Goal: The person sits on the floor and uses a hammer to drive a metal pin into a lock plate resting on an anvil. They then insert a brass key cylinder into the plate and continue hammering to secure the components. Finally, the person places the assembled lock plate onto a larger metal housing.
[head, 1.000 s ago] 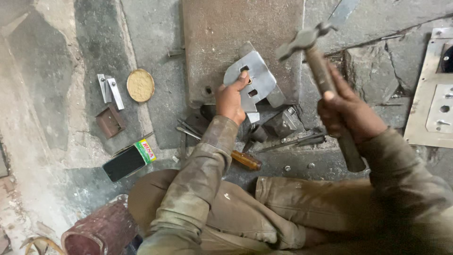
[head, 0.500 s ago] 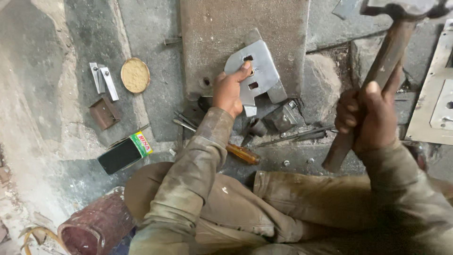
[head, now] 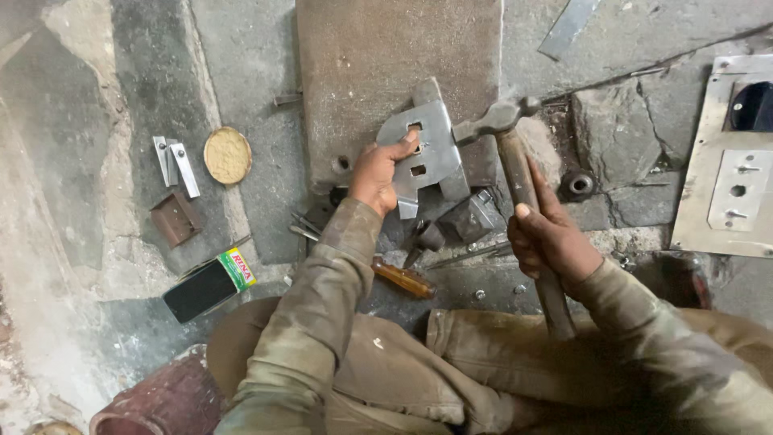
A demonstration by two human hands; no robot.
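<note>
black box (head: 208, 285) on floor, green, yellow and red label end, left of knee

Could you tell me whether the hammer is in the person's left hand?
No, the right hand grips the hammer by its handle, while the left hand holds the cut metal plate.

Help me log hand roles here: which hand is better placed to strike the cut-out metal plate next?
Probably the right hand: it grips the hammer by its wooden handle, the head at the metal plate's edge. The left hand is pinning that plate on the steel slab.
</note>
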